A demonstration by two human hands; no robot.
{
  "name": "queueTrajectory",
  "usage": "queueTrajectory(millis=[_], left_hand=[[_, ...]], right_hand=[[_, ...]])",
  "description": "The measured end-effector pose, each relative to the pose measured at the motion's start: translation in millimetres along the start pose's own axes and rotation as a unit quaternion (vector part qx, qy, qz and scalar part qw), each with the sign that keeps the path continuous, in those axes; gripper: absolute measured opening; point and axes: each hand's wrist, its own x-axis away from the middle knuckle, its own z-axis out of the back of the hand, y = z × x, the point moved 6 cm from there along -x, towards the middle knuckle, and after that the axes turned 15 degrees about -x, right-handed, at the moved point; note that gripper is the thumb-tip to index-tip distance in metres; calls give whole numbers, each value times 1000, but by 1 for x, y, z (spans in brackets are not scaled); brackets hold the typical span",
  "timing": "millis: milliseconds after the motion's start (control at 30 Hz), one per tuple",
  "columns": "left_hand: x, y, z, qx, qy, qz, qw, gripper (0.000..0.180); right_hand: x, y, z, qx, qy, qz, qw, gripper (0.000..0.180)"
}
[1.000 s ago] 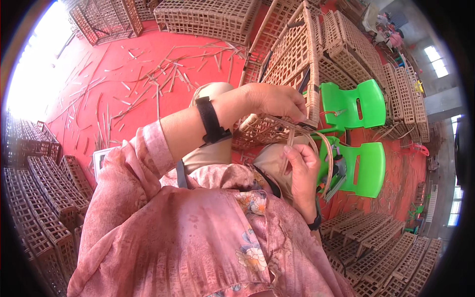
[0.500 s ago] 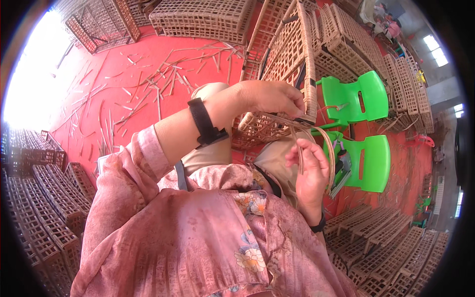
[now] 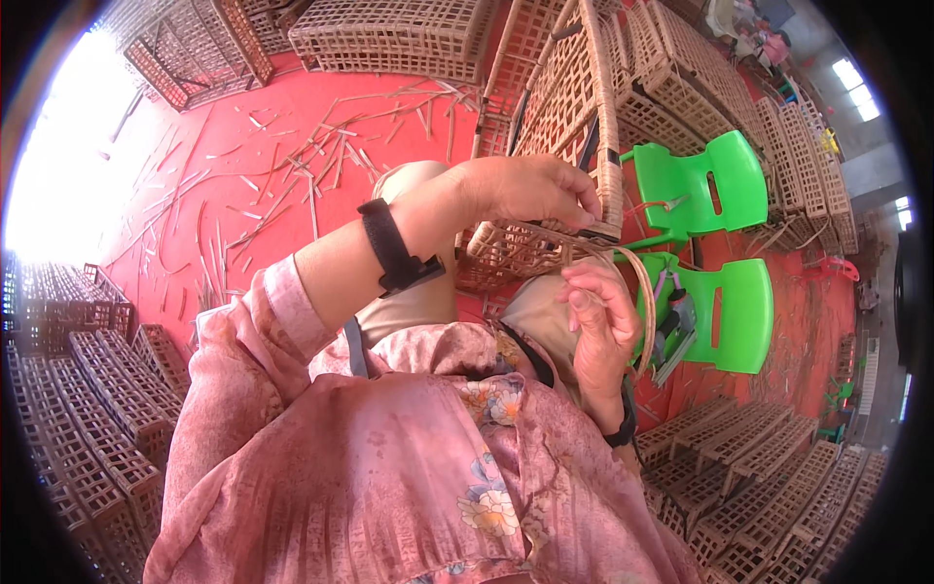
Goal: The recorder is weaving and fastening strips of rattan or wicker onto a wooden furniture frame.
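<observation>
My left hand reaches across to the near corner of an open-lattice wicker basket, its fingers bent and pressed at the rim there. A thin rattan strip leaves that corner and loops round to the right of my right hand. The right hand is raised just below the corner, palm turned inward, its thumb and fingers drawn together. What lies between those fingertips is hard to make out. The basket leans upright in front of my knees, with its woven lower side beneath my left wrist.
Two green plastic chairs are at the right. A stapler-like grey tool rests on the nearer seat, and scissors on the farther one. Cut strips litter the red floor. Stacked wicker baskets stand all around.
My right hand has risen a little toward the basket's corner, and its fingers have drawn closer together. The strip earlier visible across its fingers no longer shows there. My left hand stays at the corner.
</observation>
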Motion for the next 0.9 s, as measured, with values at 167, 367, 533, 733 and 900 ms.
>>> queueTrajectory(millis=[167, 367, 533, 733, 900], left_hand=[[-2, 3, -1, 3, 3, -27, 1000, 27], [-3, 3, -2, -32, 4, -17, 999, 27], [-5, -1, -1, -21, 20, -34, 999, 31], [-3, -2, -1, 14, -6, -16, 1000, 32], [-4, -1, -1, 13, -13, -25, 1000, 30]], right_hand=[[-1, 24, 9, 6, 32, -23, 999, 15], [-1, 51, 16, -70, 169, -78, 980, 17], [-1, 64, 21, -128, 183, -91, 970, 18], [-1, 66, 19, -159, 193, -72, 965, 21], [-4, 57, 18, -156, 218, -59, 962, 18]])
